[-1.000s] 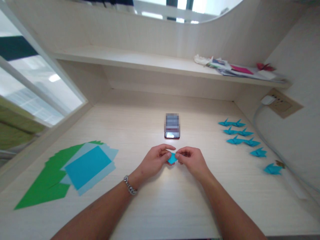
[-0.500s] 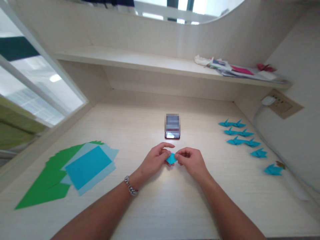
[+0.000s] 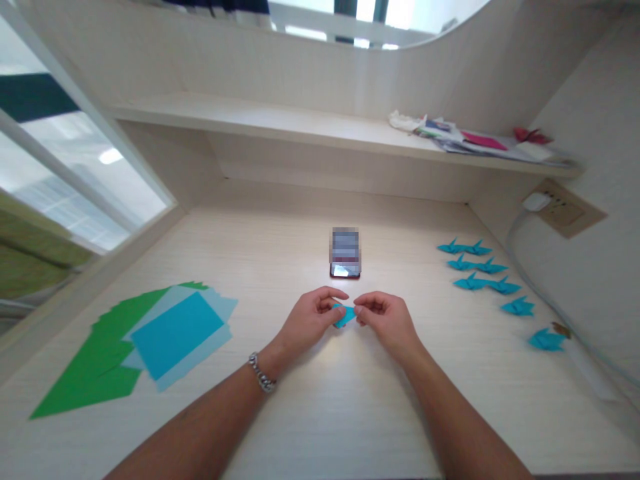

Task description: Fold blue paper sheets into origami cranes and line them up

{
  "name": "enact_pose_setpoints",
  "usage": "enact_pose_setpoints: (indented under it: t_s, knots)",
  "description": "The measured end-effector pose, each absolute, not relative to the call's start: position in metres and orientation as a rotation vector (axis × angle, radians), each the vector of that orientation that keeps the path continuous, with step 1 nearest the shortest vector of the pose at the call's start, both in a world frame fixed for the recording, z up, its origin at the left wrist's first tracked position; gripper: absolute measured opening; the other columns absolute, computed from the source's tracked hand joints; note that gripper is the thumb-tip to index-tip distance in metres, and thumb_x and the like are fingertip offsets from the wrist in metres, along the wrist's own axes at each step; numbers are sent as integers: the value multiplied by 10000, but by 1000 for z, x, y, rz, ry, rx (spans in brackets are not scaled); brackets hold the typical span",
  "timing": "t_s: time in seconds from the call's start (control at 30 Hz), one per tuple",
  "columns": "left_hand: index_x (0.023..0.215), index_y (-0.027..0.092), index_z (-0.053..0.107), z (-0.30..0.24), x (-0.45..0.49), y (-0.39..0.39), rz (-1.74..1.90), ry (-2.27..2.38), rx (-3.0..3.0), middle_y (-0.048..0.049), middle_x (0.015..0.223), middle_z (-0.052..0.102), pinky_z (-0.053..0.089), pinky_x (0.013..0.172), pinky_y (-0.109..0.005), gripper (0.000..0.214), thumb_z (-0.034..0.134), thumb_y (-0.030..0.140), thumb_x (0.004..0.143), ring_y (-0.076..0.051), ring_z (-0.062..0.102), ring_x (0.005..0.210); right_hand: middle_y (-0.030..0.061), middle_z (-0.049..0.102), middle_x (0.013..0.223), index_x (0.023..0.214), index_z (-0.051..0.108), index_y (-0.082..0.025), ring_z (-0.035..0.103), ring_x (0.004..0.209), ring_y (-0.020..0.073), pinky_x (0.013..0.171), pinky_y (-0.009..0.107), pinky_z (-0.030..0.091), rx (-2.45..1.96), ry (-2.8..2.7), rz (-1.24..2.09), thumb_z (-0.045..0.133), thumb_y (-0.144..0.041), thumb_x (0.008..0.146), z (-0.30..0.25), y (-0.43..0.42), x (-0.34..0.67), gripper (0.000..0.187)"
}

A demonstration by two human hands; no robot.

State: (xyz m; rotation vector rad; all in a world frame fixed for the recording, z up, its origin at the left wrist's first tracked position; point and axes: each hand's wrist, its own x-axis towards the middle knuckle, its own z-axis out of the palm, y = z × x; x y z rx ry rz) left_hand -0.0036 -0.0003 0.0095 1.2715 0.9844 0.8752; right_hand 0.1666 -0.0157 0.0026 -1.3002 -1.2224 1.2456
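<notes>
At the middle of the pale wooden desk (image 3: 310, 413), both my hands pinch one small folded piece of blue paper (image 3: 345, 315). My left hand (image 3: 310, 320), with a metal bracelet at its wrist, grips the piece's left side with closed fingers. My right hand (image 3: 387, 319) pinches its right tip between thumb and forefinger. Much of the paper is hidden by my fingers. A phone (image 3: 345, 253) lies just beyond my hands.
Sheets of blue paper (image 3: 175, 330) lie on green paper (image 3: 85, 373) at the left. Several finished blue paper cranes (image 3: 487, 277) sit in rows at the right. A shelf (image 3: 300, 127) above carries papers (image 3: 465, 140). A wall socket (image 3: 560, 208) with cable is at far right.
My hands have shifted slightly and the blue piece has turned a little between my fingers, now showing as a narrower strip. Nothing else has moved.
</notes>
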Motion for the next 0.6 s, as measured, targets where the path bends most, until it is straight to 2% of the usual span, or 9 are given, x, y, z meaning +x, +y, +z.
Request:
enact_pose_setpoints:
  t_s: [0.2,0.37,0.6]
  knots:
    - [779,110,656,3,-4,-1,743,988,1392,-38,635,645,455,559,-251,222,621,328,802,-124,575,555,17,657,654,820,662,-143,593,562,124,555,249,483,-1259,-1222,1284,706,-229,663,1,-17,165,184]
    - [772,117,657,1,-5,0,809,1024,1428,-29,615,636,436,558,-237,222,596,324,822,-120,556,555,30,664,689,886,639,-143,609,577,133,582,274,511,-1251,-1105,1314,667,-325,721,4,-15,168,247]
    - [796,117,660,-2,-5,0,813,1013,1450,-36,635,646,444,569,-245,229,591,334,824,-127,565,572,13,628,593,721,632,-148,572,536,125,561,256,472,-1339,-1341,1309,649,-345,750,-3,-14,169,200]
